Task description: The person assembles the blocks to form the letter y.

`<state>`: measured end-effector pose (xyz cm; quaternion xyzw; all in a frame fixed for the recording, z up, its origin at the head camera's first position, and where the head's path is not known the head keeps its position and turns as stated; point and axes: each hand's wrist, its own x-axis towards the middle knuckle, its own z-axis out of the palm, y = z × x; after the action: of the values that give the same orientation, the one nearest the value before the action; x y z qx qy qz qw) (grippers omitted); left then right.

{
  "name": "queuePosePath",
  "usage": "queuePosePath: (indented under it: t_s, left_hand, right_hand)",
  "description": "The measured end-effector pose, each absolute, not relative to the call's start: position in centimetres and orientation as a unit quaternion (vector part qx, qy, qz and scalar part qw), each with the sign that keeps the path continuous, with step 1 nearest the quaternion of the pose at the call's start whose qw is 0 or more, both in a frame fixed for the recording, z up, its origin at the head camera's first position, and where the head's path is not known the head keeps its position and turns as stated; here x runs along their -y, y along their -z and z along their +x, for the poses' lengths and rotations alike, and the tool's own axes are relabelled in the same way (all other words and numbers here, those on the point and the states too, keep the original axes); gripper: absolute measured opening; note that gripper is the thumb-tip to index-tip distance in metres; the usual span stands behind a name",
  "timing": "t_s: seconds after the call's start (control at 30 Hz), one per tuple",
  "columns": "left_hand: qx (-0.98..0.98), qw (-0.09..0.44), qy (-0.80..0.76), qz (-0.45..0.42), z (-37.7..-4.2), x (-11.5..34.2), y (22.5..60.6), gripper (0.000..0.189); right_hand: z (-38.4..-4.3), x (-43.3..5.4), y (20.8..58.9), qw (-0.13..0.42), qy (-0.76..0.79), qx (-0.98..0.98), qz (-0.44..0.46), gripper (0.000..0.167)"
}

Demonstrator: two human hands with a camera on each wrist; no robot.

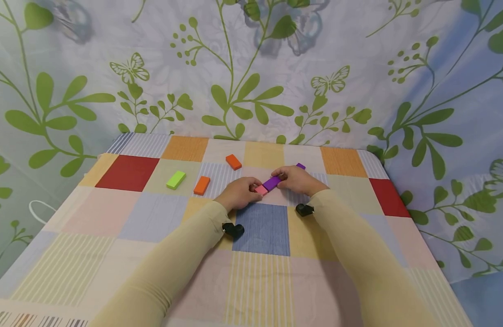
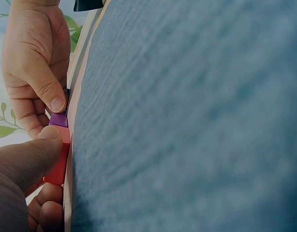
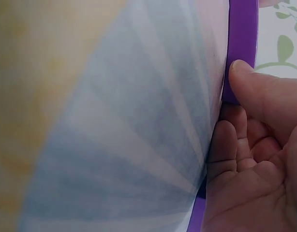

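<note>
My left hand (image 1: 238,192) pinches a pink block (image 1: 261,190) at the middle of the table, and its thumb lies along the block in the left wrist view. End to end with it lies a purple block (image 1: 271,183). My right hand (image 1: 299,179) holds this purple block between thumb and fingers near its far end, as the right wrist view shows. A second purple block (image 1: 301,166) lies just behind the right hand, partly hidden by it. The pink block looks redder in the left wrist view, where the two blocks' ends meet.
Left of the hands, two orange blocks (image 1: 202,185) and a light green block (image 1: 176,180) lie on the patchwork tablecloth (image 1: 259,229). A leaf-patterned curtain (image 1: 235,68) hangs behind the table's back edge. Black wrist devices (image 1: 234,230) sit under both sleeves.
</note>
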<state>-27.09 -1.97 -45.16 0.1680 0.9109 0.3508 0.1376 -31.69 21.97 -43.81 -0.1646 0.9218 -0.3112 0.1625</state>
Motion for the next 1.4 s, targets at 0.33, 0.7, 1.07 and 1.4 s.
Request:
queuePosePath:
  t_s: [0.33, 0.7, 1.07, 1.4]
  left_hand:
    - [-0.910, 0.143, -0.352, 0.163, -27.2, 1.9, 45.2, 0.037]
    - [-0.911, 0.138, -0.353, 0.162, -27.3, 1.9, 45.4, 0.036]
    - [-0.914, 0.139, -0.347, 0.158, -27.2, 1.9, 45.3, 0.037]
    - [-0.912, 0.141, -0.352, 0.157, -27.1, 1.8, 45.3, 0.036]
  right_hand:
    - [-31.4, -21.9, 43.5, 0.172, 0.320, -0.919, -0.154, 0.041]
    - [-31.5, -21.8, 43.5, 0.169, 0.313, -0.921, -0.161, 0.042]
    - [-31.5, -22.0, 43.3, 0.182, 0.332, -0.911, -0.164, 0.047]
    - [-31.6, -22.9, 42.5, 0.172, 0.329, -0.912, -0.173, 0.052]
